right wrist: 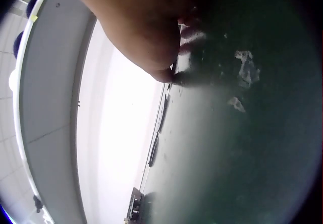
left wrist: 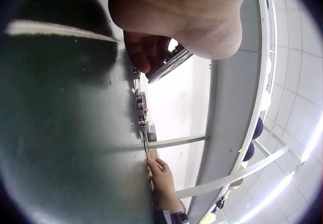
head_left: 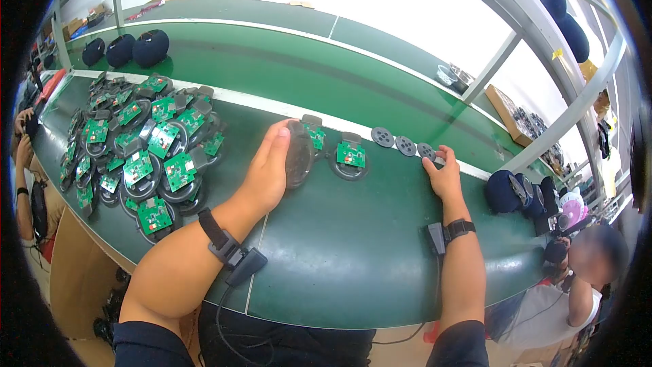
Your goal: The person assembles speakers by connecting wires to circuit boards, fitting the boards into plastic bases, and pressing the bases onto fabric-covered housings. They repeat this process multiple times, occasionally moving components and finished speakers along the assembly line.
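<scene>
My left hand (head_left: 266, 170) grips a dark round casing (head_left: 299, 156) on edge, thumb near its upper rim. In the left wrist view the casing (left wrist: 171, 65) leans away from the fingers. Just behind it lies a ring-shaped part with a green circuit board (head_left: 316, 136), partly hidden. To its right is another board-bearing ring part (head_left: 350, 156). Farther right, my right hand (head_left: 446, 175) pinches the last small black disc (head_left: 426, 150) of a short row, its thumb and fingertips at the rim. Two more small discs (head_left: 405, 145) lie left of it.
A heap of ring parts with circuit boards (head_left: 153, 146) covers the table's left end. Dark round speakers (head_left: 151, 47) sit behind it, others (head_left: 502, 191) at right. A white ledge (head_left: 272, 104) runs behind the work; shelf posts (head_left: 502, 61) rise at right. A person (head_left: 564, 299) sits right.
</scene>
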A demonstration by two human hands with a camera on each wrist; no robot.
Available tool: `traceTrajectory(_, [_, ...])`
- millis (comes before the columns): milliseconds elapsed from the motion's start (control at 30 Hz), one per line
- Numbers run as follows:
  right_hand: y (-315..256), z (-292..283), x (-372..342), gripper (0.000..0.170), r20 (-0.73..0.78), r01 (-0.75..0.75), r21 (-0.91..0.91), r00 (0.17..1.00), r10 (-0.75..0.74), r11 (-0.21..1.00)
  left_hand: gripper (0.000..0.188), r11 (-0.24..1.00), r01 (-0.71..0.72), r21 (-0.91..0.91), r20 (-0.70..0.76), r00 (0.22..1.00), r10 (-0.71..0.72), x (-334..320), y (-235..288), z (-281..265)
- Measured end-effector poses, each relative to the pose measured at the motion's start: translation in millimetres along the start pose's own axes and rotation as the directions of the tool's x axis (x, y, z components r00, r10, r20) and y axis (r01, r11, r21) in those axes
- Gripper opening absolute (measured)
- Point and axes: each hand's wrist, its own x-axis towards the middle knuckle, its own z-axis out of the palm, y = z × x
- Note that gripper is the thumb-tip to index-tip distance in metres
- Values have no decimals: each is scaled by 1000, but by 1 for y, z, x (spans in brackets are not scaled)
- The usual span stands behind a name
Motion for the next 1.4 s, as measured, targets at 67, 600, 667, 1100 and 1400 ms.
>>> traceTrajectory(67, [1, -1, 1, 56, 37, 10, -19, 999, -9, 1000, 48, 1000, 8, 2, 3, 1000, -8, 0, 1, 1])
traceTrajectory(600, [-41, -17, -6, 34, 67, 33, 318, 996, -58, 947, 36, 993, 112, 32, 149, 982, -116, -4, 1, -3])
traceTrajectory(667, [-69, -11, -25, 31, 338, 72, 587, 884, -324, 807, 26, 972, 225, 73, 324, 916, -237, -8, 7, -4])
traceTrajectory(1100, [-179, -34, -98, 47, 544, -87, 716, 691, -476, 692, 30, 947, 316, 61, 507, 807, -302, -15, 9, 6])
traceTrajectory(1400, [-179, -80, -81, 31, 574, 471, 399, 540, -615, 786, 33, 983, 161, 84, 686, 707, -174, -21, 8, 4])
